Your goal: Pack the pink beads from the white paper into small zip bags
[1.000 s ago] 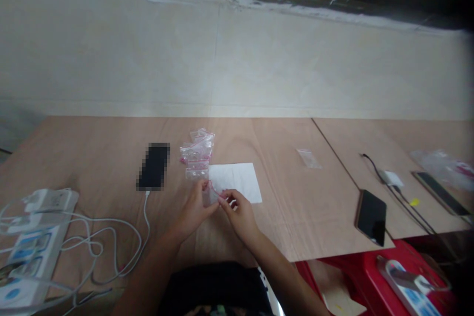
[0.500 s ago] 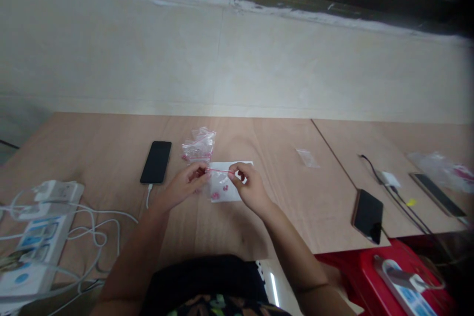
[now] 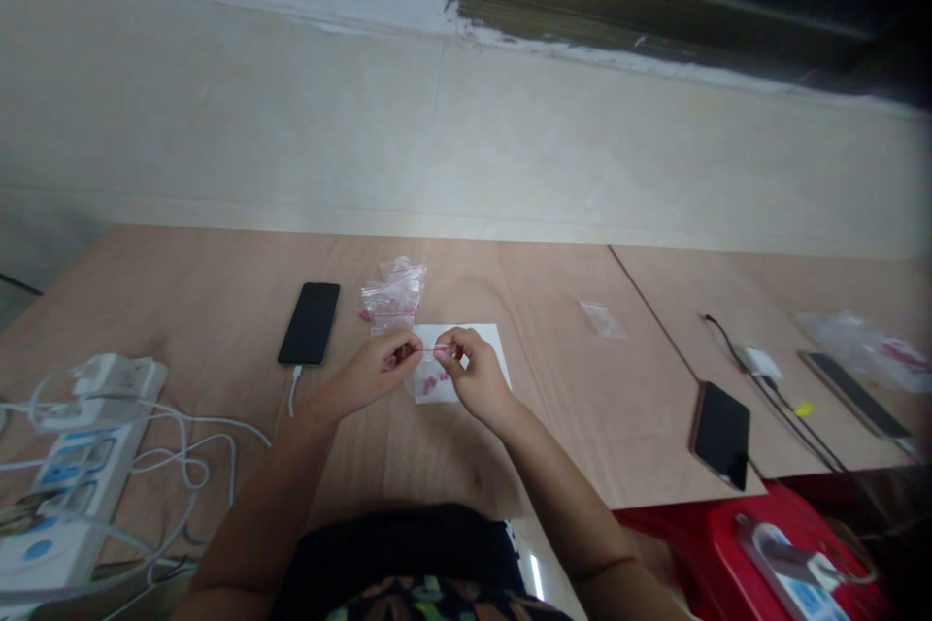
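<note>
Both hands up over white paper sheet (image 3: 484,344), fingers pinched together. Left hand (image 3: 379,367) gripping one end of thin pink cord (image 3: 435,349), right hand (image 3: 470,374) gripping other end; cord drawn straight between fingertips, just above sheet. Small pink pieces (image 3: 431,385) lying on sheet, below hands. Clear zip bags (image 3: 393,296) heaped just beyond sheet. Black smartphone (image 3: 309,323) left of sheet, white charging cable (image 3: 292,388) at its end. Small clear bag (image 3: 602,319) well right of sheet.

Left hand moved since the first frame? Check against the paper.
Yes: the left hand moved forward, away from the body, and is now beside the paper, not below its near edge.
</note>
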Tool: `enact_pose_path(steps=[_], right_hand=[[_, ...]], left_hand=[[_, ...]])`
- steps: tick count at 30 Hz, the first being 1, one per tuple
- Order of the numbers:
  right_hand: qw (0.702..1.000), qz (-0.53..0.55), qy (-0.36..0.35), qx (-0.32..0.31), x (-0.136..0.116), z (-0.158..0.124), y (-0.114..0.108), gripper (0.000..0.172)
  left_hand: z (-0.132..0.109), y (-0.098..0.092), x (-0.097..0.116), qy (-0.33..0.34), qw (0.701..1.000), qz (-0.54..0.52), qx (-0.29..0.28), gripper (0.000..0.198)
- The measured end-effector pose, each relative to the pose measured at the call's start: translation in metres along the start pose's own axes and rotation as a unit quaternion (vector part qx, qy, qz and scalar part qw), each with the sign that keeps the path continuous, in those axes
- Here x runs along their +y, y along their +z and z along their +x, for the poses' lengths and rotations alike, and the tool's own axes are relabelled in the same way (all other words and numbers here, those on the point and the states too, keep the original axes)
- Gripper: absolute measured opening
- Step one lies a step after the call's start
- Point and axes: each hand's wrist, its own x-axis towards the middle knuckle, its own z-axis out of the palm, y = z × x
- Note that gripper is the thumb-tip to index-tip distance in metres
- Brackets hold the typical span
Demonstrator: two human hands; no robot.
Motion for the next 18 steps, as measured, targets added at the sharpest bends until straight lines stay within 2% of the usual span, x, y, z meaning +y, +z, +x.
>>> enact_pose_path(steps=[6, 10, 13, 18], right_hand=[[0.999, 0.039, 0.011, -0.027, -0.001, -0.006, -0.002, 0.011], [0.999, 0.048, 0.019, -0.005, 0.005, -0.009, 0.003, 0.011], [0.998, 0.064, 0.021, -0.004, 0.013, -0.008, 0.011, 0.011], [0.982, 0.151, 0.110, 0.019, 0.031, -0.007, 0.020, 0.015]], left_hand=[[-0.002, 0.007, -0.007, -0.021, 1.000, 0.010, 0.019, 0.017], [-0.010, 0.008, -0.015, -0.048, 0.999, -0.020, 0.013, 0.020], [-0.015, 0.003, -0.020, -0.087, 0.996, 0.004, 0.026, 0.021], [-0.018, -0.006, -0.030, -0.130, 0.990, 0.000, 0.047, 0.030]])
